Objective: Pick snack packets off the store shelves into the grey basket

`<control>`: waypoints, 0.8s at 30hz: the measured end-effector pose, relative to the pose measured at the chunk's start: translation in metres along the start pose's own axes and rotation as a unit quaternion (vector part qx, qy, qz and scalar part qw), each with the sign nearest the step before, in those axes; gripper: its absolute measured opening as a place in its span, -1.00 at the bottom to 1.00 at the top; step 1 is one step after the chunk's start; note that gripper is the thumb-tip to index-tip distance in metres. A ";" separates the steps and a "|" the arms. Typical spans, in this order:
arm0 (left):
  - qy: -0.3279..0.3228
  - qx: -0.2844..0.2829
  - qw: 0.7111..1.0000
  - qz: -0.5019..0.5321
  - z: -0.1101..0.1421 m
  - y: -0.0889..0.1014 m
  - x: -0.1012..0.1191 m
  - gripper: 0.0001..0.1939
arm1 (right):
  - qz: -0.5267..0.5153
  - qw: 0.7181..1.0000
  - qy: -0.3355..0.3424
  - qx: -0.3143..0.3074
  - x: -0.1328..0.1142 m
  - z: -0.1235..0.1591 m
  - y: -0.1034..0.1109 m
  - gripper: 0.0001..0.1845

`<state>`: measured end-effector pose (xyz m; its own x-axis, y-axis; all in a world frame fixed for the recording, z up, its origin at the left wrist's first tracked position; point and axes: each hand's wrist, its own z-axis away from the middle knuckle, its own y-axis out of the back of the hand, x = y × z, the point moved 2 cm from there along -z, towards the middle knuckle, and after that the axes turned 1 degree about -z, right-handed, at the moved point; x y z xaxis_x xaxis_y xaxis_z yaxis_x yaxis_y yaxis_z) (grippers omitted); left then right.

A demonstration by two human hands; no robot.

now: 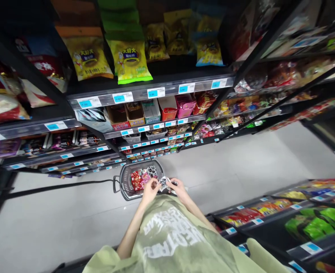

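Note:
Between my hands, in front of my shirt, is a small white packet [164, 182] with dark print. The fingers of my left hand [151, 189] pinch its left side, and those of my right hand [179, 188] close on its right side. Just beyond and to the left, a dark grey shopping basket [122, 178] stands on the floor, partly behind my left hand. Inside it lie red packets [136, 179], pink packets [145, 178] and black-and-white packets [152, 170].
Ahead rises a dark shelf [153, 72] with yellow snack bags [127, 60] and small open boxes [151, 110] below. More shelving [270, 227] with packaged goods runs along my right. A black strap [68, 187] stretches left from the basket. Pale floor tiles [213, 163] lie between.

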<state>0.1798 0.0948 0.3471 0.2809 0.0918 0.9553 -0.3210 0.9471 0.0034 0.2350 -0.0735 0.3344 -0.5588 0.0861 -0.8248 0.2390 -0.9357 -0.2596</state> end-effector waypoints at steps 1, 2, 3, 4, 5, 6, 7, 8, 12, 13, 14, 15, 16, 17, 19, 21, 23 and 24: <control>0.007 -0.004 1.000 0.011 0.001 -0.001 -0.001 -0.68 | -0.001 1.000 0.000 0.000 -0.003 -0.001 -0.001 -0.55; 0.014 -0.007 1.000 0.022 0.001 -0.002 -0.001 -0.64 | -0.003 1.000 -0.001 0.000 -0.006 -0.003 -0.003 -0.55; 0.022 -0.008 0.999 0.033 0.001 -0.003 -0.002 -0.61 | -0.009 1.000 -0.003 0.002 -0.009 -0.004 -0.006 -0.54; 0.030 -0.008 0.999 0.044 0.000 -0.004 -0.003 -0.58 | -0.017 1.000 -0.006 0.006 -0.011 -0.005 -0.009 -0.53; 0.038 -0.004 0.998 0.053 0.000 -0.004 -0.004 -0.57 | -0.025 1.000 -0.010 0.010 -0.013 -0.006 -0.011 -0.53; 0.045 0.003 0.997 0.061 -0.001 -0.004 -0.005 -0.57 | -0.032 0.999 -0.013 0.010 -0.014 -0.006 -0.014 -0.52; 0.052 0.012 0.996 0.067 -0.001 -0.003 -0.007 -0.58 | -0.035 0.999 -0.014 0.008 -0.014 -0.006 -0.016 -0.52; 0.057 0.022 0.996 0.072 -0.001 -0.002 -0.008 -0.59 | -0.037 0.999 -0.015 0.003 -0.014 -0.006 -0.017 -0.52; 0.057 0.061 0.993 0.089 0.005 0.002 -0.013 -0.58 | -0.041 0.998 -0.009 -0.039 -0.009 -0.003 -0.020 -0.54; 0.050 0.070 0.992 0.093 0.006 0.004 -0.013 -0.58 | -0.044 0.998 -0.003 -0.045 -0.007 -0.003 -0.021 -0.55; 0.042 0.076 0.992 0.096 0.008 0.005 -0.012 -0.58 | -0.045 0.998 0.004 -0.047 -0.006 -0.003 -0.021 -0.57; 0.032 0.083 0.991 0.097 0.010 0.006 -0.011 -0.58 | -0.045 0.998 0.011 -0.045 -0.006 -0.003 -0.022 -0.58; 0.022 0.087 0.991 0.095 0.011 0.006 -0.010 -0.57 | -0.044 0.998 0.017 -0.041 -0.006 -0.003 -0.023 -0.59; 0.012 0.089 0.992 0.092 0.011 0.006 -0.008 -0.57 | -0.043 0.998 0.023 -0.039 -0.006 -0.004 -0.024 -0.60; 0.001 0.088 0.992 0.089 0.011 0.004 -0.004 -0.54 | -0.042 0.998 0.033 -0.038 -0.008 -0.006 -0.026 -0.61; 0.006 0.084 0.992 0.097 0.009 0.001 0.001 -0.50 | -0.045 0.997 0.048 -0.042 -0.013 -0.008 -0.027 -0.63; 0.016 0.087 0.990 0.109 0.008 -0.002 0.006 -0.48 | -0.044 0.996 0.065 -0.048 -0.017 -0.009 -0.028 -0.65; 0.019 0.092 0.989 0.112 0.008 -0.002 0.009 -0.47 | -0.042 0.995 0.072 -0.050 -0.019 -0.009 -0.028 -0.66</control>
<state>0.1764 0.0911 0.3581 0.2166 0.3078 0.9264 -0.5366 0.8303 -0.1504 0.2464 -0.0456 0.3529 -0.4621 0.2183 -0.8596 0.2784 -0.8845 -0.3743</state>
